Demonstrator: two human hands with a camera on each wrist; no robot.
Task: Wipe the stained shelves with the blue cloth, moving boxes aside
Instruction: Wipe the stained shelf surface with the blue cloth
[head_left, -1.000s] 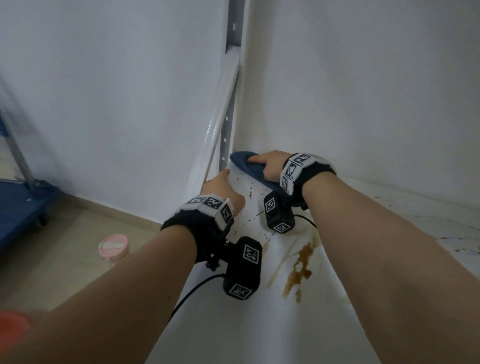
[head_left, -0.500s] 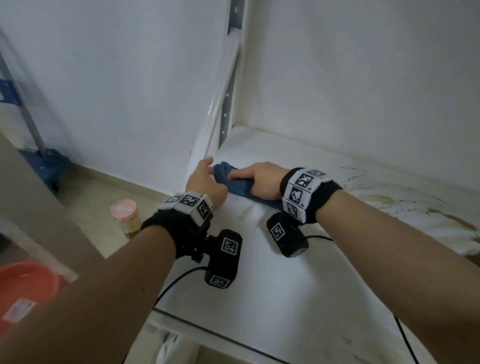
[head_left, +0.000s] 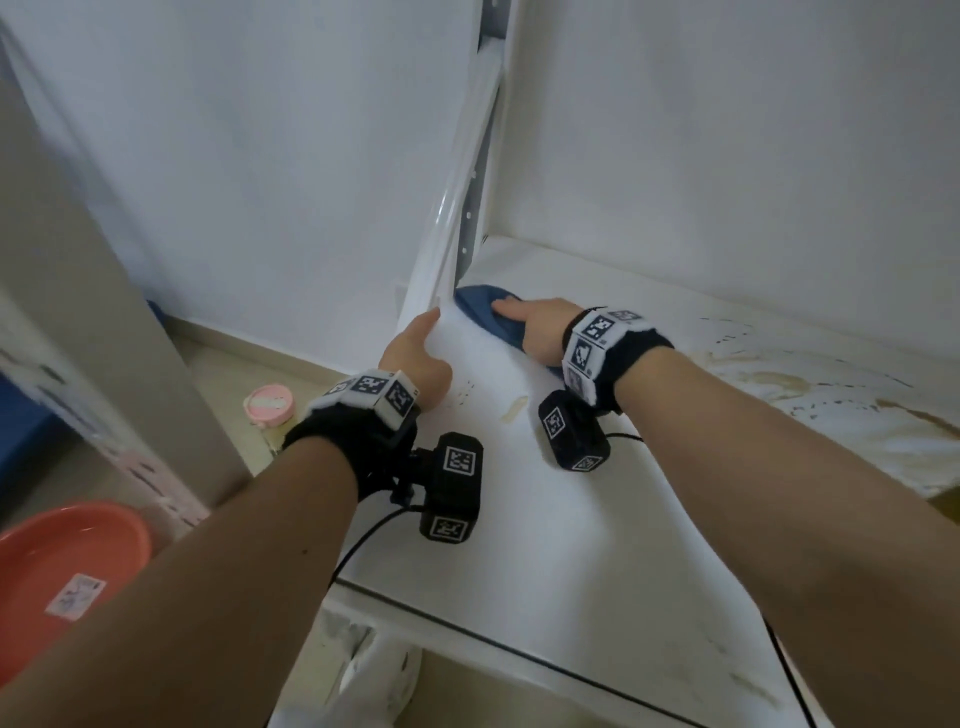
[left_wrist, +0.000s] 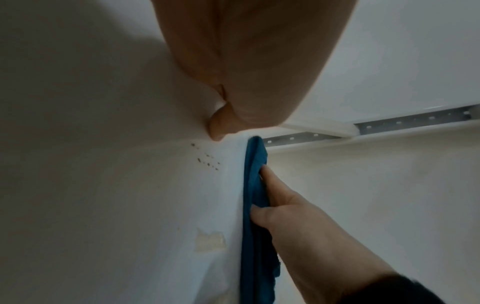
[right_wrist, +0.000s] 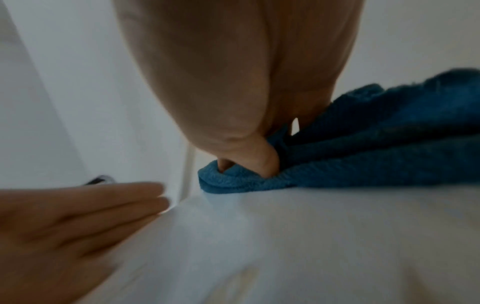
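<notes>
The white shelf (head_left: 545, 519) carries brown stains (head_left: 753, 379) on its right part. A pale mark (head_left: 514, 408) and dark specks (head_left: 465, 392) lie near the hands. The blue cloth (head_left: 480, 312) lies bunched in the back left corner by the upright. My right hand (head_left: 530, 327) lies over it with a finger stretched out. In the right wrist view its thumb (right_wrist: 259, 160) is tucked into a fold of the cloth (right_wrist: 363, 154). My left hand (head_left: 415, 348) rests flat on the shelf's left edge, fingers (right_wrist: 116, 199) straight, a little apart from the cloth (left_wrist: 253, 205).
A perforated metal upright (head_left: 475, 171) rises at the shelf's back left corner, with white wall behind. On the floor to the left are a pink-lidded jar (head_left: 270, 405) and a red basin (head_left: 62, 571). A beige panel (head_left: 104, 338) stands at far left.
The view has pulled back and up. The dark brown stain near my right wrist now shows only as a pale mark. Both hands stay near the back left corner.
</notes>
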